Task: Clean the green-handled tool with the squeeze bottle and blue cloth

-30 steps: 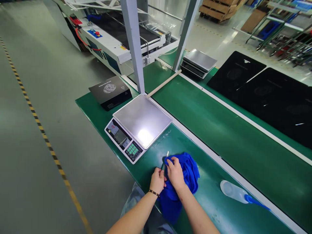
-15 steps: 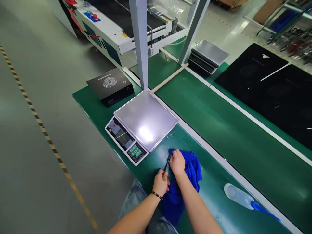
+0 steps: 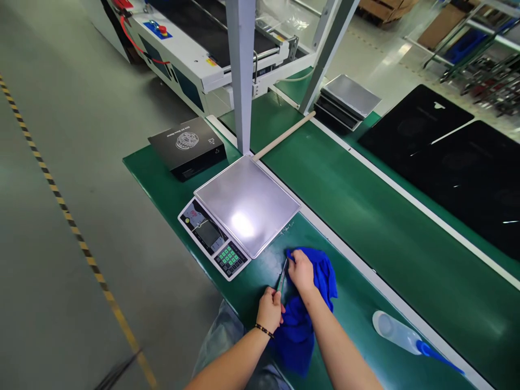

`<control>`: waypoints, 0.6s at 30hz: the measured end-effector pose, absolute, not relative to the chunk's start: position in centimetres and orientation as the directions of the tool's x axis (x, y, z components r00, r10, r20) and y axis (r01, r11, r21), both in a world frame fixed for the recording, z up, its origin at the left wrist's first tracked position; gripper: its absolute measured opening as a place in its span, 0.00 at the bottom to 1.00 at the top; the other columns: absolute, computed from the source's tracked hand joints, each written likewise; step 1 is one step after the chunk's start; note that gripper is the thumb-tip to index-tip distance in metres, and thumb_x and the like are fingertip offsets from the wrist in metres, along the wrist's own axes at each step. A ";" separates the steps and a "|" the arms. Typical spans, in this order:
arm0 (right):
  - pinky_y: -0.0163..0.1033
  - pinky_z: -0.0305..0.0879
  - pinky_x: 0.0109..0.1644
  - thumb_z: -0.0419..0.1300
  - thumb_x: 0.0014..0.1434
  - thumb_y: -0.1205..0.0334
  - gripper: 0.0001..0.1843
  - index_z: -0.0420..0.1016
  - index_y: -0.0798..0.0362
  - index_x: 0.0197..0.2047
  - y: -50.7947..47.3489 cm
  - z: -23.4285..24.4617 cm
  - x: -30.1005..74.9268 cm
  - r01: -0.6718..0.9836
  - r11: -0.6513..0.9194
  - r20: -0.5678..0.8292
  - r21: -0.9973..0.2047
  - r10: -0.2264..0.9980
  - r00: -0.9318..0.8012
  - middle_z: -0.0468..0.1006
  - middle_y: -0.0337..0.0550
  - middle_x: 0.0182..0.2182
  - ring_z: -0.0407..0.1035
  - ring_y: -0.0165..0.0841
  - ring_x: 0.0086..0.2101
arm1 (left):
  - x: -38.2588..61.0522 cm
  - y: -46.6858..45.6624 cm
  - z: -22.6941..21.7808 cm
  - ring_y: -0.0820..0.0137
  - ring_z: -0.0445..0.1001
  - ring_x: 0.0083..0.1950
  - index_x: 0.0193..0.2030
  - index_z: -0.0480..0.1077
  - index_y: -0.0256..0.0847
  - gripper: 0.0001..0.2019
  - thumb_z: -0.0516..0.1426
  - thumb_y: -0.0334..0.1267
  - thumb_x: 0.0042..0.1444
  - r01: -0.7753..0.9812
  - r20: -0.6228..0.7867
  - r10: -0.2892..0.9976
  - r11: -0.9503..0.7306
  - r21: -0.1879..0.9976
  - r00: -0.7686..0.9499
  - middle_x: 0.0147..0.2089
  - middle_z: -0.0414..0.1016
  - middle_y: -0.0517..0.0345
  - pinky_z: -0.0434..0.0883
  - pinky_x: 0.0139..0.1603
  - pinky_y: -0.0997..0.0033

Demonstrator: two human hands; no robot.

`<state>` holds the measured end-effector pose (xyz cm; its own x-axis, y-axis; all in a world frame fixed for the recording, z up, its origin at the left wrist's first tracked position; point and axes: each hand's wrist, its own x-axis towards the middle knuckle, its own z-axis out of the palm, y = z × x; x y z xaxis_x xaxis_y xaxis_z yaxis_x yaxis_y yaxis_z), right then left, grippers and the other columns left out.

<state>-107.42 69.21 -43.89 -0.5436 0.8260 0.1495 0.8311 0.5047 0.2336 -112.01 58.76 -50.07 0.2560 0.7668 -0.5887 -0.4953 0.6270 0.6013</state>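
My left hand [image 3: 270, 309], a beaded bracelet at its wrist, is closed around a slim tool with a green handle and a thin metal tip [image 3: 281, 277]. The tip points away from me, up toward my other hand; its exact kind is too small to tell. Closed fingers of my right hand [image 3: 301, 270] pinch the blue cloth [image 3: 298, 333] beside that tip. The rest of the cloth lies crumpled on the green tabletop [image 3: 264, 273], partly under my right forearm. Just beyond my hands sits a weighing scale [image 3: 247, 206] with a bare metal plate and keypad.
A black printed box [image 3: 189, 143] lies behind the scale, near a grey post [image 3: 241, 81]. To the right runs a green conveyor belt [image 3: 365, 206], crossed by a wooden bar [image 3: 284, 135]. A squeeze bottle [image 3: 396, 330] lies at right; black panels [image 3: 459, 157] rest across the belt.
The view has shifted slightly. Both hands keep their grips on the slim tool and the cloth, with little movement. Dark blurred strands have appeared at the bottom left.
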 end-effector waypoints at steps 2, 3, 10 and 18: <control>0.31 0.53 0.33 0.48 0.49 0.72 0.04 0.62 0.58 0.27 68.5 -43.8 -107.1 0.830 0.517 0.140 0.210 0.824 -0.549 0.64 0.42 0.25 0.58 0.28 0.28 | -112.1 58.7 -49.9 0.77 0.57 0.13 0.37 0.53 0.35 0.07 0.39 0.36 0.61 -0.496 -0.592 0.762 0.633 0.594 0.264 0.20 0.62 0.63 0.54 0.10 0.80; 0.30 0.54 0.33 0.47 0.49 0.72 0.05 0.62 0.58 0.27 68.1 -43.8 -107.0 0.830 0.520 0.135 0.203 0.825 -0.549 0.64 0.42 0.24 0.58 0.27 0.27 | -112.2 58.7 -49.8 0.77 0.58 0.13 0.37 0.53 0.35 0.07 0.39 0.36 0.60 -0.498 -0.590 0.761 0.634 0.591 0.269 0.20 0.62 0.63 0.54 0.10 0.80; 0.34 0.53 0.33 0.49 0.53 0.68 0.06 0.65 0.59 0.28 70.1 -43.8 -107.1 0.862 0.443 0.198 0.247 0.848 -0.492 0.65 0.45 0.27 0.57 0.30 0.28 | -112.0 58.6 -50.1 0.78 0.58 0.13 0.38 0.54 0.35 0.08 0.39 0.37 0.61 -0.494 -0.593 0.766 0.626 0.603 0.247 0.21 0.63 0.62 0.54 0.10 0.80; 0.34 0.55 0.36 0.48 0.54 0.68 0.09 0.69 0.60 0.31 68.9 -44.4 -106.7 0.817 0.527 0.143 0.235 0.812 -0.566 0.67 0.46 0.27 0.59 0.31 0.30 | -111.8 58.5 -50.1 0.77 0.59 0.13 0.37 0.54 0.36 0.08 0.40 0.38 0.60 -0.497 -0.579 0.778 0.612 0.615 0.243 0.21 0.63 0.62 0.54 0.10 0.80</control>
<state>-106.68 68.86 -44.36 -0.5656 0.8121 0.1432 0.8165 0.5272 0.2353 -111.81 58.51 -50.09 0.2428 0.7784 -0.5789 -0.4973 0.6122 0.6147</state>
